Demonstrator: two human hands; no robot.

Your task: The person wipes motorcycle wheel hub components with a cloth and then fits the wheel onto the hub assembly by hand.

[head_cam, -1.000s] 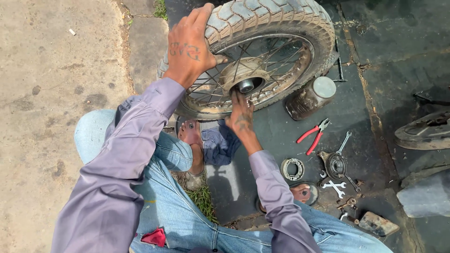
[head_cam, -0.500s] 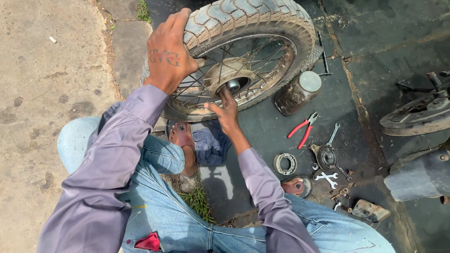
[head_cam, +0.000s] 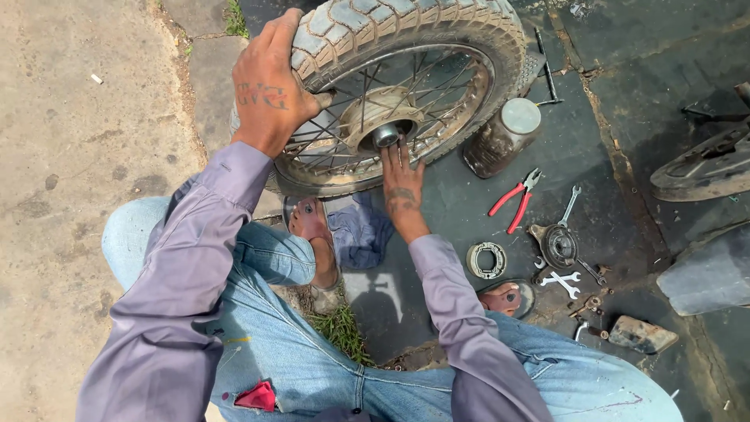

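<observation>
Standing upright on dark pavement, the knobby black spoked motorcycle wheel (head_cam: 391, 94) looks heavy and stiff. The left hand (head_cam: 269, 86) clamps its tread; the right hand's (head_cam: 402, 184) spread fingertips seemingly touch the steel hub (head_cam: 385, 134). Red-handled pliers (head_cam: 513, 201) lie nearby.

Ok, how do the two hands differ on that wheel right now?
The left hand grips the tyre at its outer tread, fingers wrapped over the top; the right hand reaches to the hub in the middle, fingertips touching its lower edge. The left hand sits higher and clasps; the right hand lies flatter, fingers extended. Both come out of grey-purple sleeves and both touch the same spoked wheel.
</observation>
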